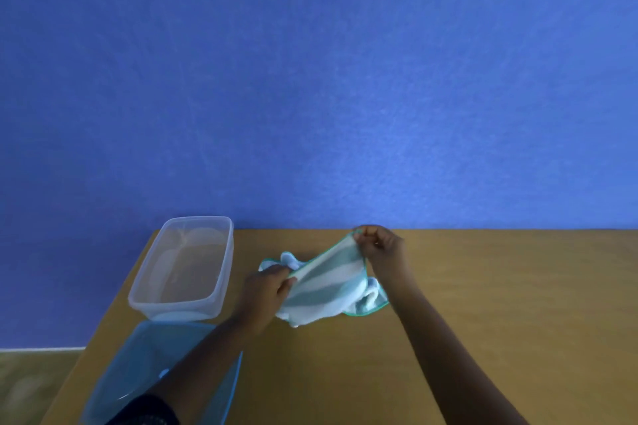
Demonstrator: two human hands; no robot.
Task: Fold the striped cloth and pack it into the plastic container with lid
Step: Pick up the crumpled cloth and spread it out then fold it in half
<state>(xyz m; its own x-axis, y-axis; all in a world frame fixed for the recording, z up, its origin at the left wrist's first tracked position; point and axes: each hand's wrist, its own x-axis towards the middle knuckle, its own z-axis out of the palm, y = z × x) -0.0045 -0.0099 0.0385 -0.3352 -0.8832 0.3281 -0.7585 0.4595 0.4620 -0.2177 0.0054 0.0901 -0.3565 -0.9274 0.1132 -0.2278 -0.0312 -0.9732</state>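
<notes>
- The striped cloth [326,281] is held up between both hands over the wooden surface [483,286], approx. at its middle and near the far edge by the blue wall [310,79].
- A straight, green-trimmed edge of the cloth is stretched taut between the hands; its long axis is seen running diagonally, from lower left (near side) up to upper right (far side, twd. the wall).
- The stripes (pale blue-grey and white) are seen running roughly parallel to that stretched edge.
- The rest of the cloth is left bunched below and behind the taut part, with folds resting on the surface; a green-edged corner is pointed out to the right, and a crumpled bit is seen at the far left behind the left hand.
- The left hand [267,290] is closed in a pinch grip on the lower-left end of the taut edge, w/ thumb on top.
- The right hand [379,245] is closed in a pinch grip on the upper-right corner, w/ fingers curled in.
- The plastic container [183,269] is set to the left of the cloth, clear and open, apart from it; its long axis is pointed away from the person, twd. the wall. Nothing is seen inside.
- The lid [138,366] (blue-tinted) is laid flat just in front of the container, at the near left; it is partly covered by the left forearm.
</notes>
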